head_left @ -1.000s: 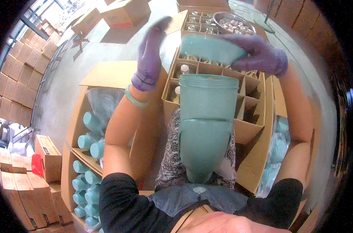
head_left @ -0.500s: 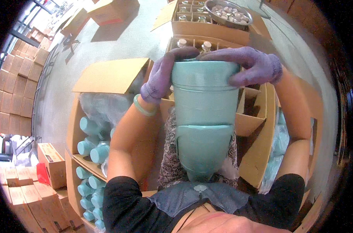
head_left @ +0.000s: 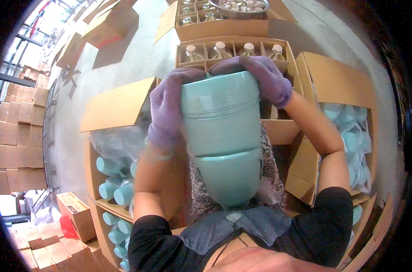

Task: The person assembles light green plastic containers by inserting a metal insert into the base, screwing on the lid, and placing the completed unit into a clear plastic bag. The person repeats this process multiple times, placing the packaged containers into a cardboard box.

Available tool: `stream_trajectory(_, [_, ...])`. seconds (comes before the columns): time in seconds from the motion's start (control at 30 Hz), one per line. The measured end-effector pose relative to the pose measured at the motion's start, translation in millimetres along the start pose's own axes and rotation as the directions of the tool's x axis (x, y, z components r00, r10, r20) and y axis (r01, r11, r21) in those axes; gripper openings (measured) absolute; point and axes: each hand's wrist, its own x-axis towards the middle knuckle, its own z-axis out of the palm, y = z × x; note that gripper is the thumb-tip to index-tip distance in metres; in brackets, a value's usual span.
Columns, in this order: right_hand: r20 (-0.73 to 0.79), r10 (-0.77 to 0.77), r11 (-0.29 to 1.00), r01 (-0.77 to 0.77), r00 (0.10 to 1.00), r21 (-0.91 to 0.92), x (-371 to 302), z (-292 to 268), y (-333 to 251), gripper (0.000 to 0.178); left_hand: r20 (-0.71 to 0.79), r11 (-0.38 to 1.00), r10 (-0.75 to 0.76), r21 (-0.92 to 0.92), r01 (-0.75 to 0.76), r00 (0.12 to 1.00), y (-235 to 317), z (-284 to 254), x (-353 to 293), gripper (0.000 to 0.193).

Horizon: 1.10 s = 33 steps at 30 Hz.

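Note:
A large teal bottle-shaped container (head_left: 224, 127) stands in front of my body, wide end up and narrow end down by my chest. Its lower part has a curved, overlapping panel. My left hand (head_left: 167, 102), in a purple glove with dark fingers, grips the wide end's left edge. From the right, my similarly gloved right hand (head_left: 260, 77) holds that end, fingers bent across the far rim. The rim's far side is hidden. Just beyond sits a divided carton (head_left: 278, 124) holding clear bottles (head_left: 220, 51) with pale stoppers.
To my left, a carton (head_left: 91, 167) holds teal pieces (head_left: 124, 194) in clear plastic; more stand below. Another open carton (head_left: 337, 81) with teal pieces is on my right. Farther off are a metal bowl (head_left: 240, 13) of stoppers and stacked cartons (head_left: 25, 136).
The view has turned, showing more of the bottle carton and the right-hand carton. Both hands and the container have shifted left, and the container tilts slightly. My right thumb no longer shows on its side.

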Motion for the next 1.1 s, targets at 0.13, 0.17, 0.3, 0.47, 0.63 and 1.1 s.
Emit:
stream_trajectory(0.13, [0.119,-0.218,0.939,0.242,0.969,-0.244,9.6,9.8,-30.3,0.047,0.052,0.981,0.111,-0.167,-0.101,0.992,-51.3,-33.3,2.6,0.038])
stream_trajectory(0.17, [0.148,-0.290,0.897,0.322,0.946,-0.301,11.9,10.7,-35.0,0.051,0.053,0.970,0.100,-0.228,-0.085,0.994,-54.1,-37.5,1.6,0.041])
stream_trajectory(0.3, [0.284,-0.496,0.618,0.564,0.820,-0.548,-1.1,6.8,-37.3,0.084,0.032,0.958,0.286,-0.003,-0.286,0.958,-32.5,-13.7,-4.3,0.069])
stream_trajectory(0.47, [0.219,-0.522,0.666,0.554,0.824,-0.500,-2.0,10.6,-20.1,0.081,0.244,0.898,0.389,0.115,-0.424,0.888,-45.5,-39.8,-12.9,0.094])
stream_trajectory(0.63, [0.241,-0.373,0.839,0.437,0.896,-0.324,-4.6,0.7,-25.7,0.060,0.112,0.949,0.309,0.033,-0.315,0.944,-35.3,-27.9,-21.9,0.081])
stream_trajectory(1.1, [0.030,-0.415,0.904,0.416,0.909,-0.097,10.1,-2.3,-23.4,0.042,0.077,0.939,-0.056,-0.335,0.079,0.995,-26.9,-21.6,1.8,0.055])
